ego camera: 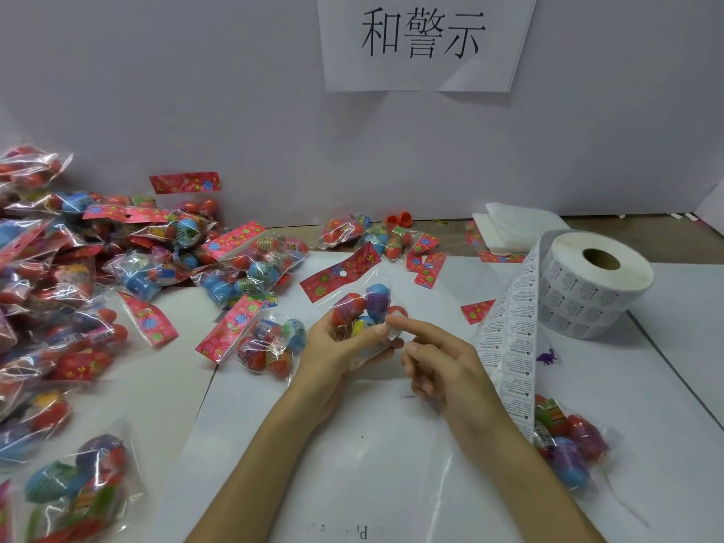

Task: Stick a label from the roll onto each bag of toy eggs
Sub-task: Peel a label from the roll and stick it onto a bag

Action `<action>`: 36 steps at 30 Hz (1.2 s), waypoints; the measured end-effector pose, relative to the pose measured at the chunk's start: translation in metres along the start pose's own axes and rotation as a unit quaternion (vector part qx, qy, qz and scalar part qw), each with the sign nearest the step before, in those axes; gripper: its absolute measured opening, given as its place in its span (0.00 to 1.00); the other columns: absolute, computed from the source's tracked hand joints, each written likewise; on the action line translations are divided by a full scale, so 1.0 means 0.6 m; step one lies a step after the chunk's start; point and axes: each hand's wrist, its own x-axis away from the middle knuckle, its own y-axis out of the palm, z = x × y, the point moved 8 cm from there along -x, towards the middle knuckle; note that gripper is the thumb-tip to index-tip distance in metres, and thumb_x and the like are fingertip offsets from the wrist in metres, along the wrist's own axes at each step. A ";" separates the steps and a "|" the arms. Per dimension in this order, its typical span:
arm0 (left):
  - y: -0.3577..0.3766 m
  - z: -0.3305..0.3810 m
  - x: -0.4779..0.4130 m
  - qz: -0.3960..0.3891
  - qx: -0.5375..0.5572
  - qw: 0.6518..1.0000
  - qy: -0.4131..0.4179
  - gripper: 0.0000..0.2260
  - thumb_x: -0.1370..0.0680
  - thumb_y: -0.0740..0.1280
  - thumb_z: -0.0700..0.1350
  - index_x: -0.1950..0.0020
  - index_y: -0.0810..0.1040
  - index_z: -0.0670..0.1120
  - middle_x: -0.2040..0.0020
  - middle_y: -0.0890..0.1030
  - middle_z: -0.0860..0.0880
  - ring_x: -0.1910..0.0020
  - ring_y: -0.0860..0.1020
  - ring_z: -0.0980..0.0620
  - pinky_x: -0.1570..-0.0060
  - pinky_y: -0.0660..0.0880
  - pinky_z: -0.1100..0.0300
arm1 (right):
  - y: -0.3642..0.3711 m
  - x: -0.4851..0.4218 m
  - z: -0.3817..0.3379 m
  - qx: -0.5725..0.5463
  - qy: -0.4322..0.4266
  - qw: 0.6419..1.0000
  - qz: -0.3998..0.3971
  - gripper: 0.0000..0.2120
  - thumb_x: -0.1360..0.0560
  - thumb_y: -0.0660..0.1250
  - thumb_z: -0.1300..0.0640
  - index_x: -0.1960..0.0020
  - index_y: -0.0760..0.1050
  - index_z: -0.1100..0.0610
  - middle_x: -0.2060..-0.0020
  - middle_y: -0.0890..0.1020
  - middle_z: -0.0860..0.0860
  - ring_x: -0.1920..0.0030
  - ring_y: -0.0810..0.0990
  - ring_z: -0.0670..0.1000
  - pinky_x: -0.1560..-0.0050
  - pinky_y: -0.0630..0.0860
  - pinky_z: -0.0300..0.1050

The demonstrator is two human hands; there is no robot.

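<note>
My left hand [333, 354] grips a clear bag of toy eggs [364, 303] above the middle of the white table; the bag's red flowered header card [341, 274] points up and left. A small white label [393, 331] sits at the bag's right side, next to my left thumb. My right hand [442, 366] touches that label with its straight index finger while its other fingers are curled. The label roll [587, 284] lies at the right, and its loose strip of labels [509, 346] hangs down past my right wrist.
A big pile of egg bags [78, 268] fills the left side, with one bag [266, 342] close to my left hand. Another bag [564, 444] lies under the strip at the lower right. More bags [368, 233] and folded white paper [517, 229] sit by the wall.
</note>
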 end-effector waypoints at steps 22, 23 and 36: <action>0.025 -0.016 0.006 -0.072 -0.064 0.995 -0.019 0.21 0.33 0.80 0.44 0.41 0.84 0.45 0.42 0.85 0.39 0.43 0.84 0.39 0.46 0.82 0.45 | -0.036 -0.004 -0.008 0.077 -0.052 0.991 0.096 0.04 0.25 0.74 0.59 0.53 0.82 0.60 0.65 0.82 0.52 0.69 0.79 0.48 0.66 0.77 0.43; 0.025 -0.016 0.006 -0.072 -0.058 0.995 -0.022 0.21 0.34 0.80 0.44 0.42 0.84 0.46 0.43 0.85 0.39 0.45 0.84 0.39 0.46 0.82 0.45 | -0.037 -0.004 -0.009 0.068 -0.048 0.992 0.094 0.05 0.25 0.73 0.60 0.54 0.82 0.61 0.66 0.82 0.51 0.71 0.78 0.48 0.66 0.77 0.42; 0.021 -0.019 0.005 -0.053 -0.040 0.997 -0.034 0.25 0.26 0.75 0.41 0.30 0.74 0.43 0.40 0.84 0.39 0.43 0.84 0.37 0.48 0.83 0.45 | -0.031 -0.005 -0.003 0.073 -0.040 0.993 0.085 0.06 0.26 0.75 0.56 0.51 0.83 0.57 0.64 0.84 0.47 0.65 0.83 0.47 0.63 0.79 0.39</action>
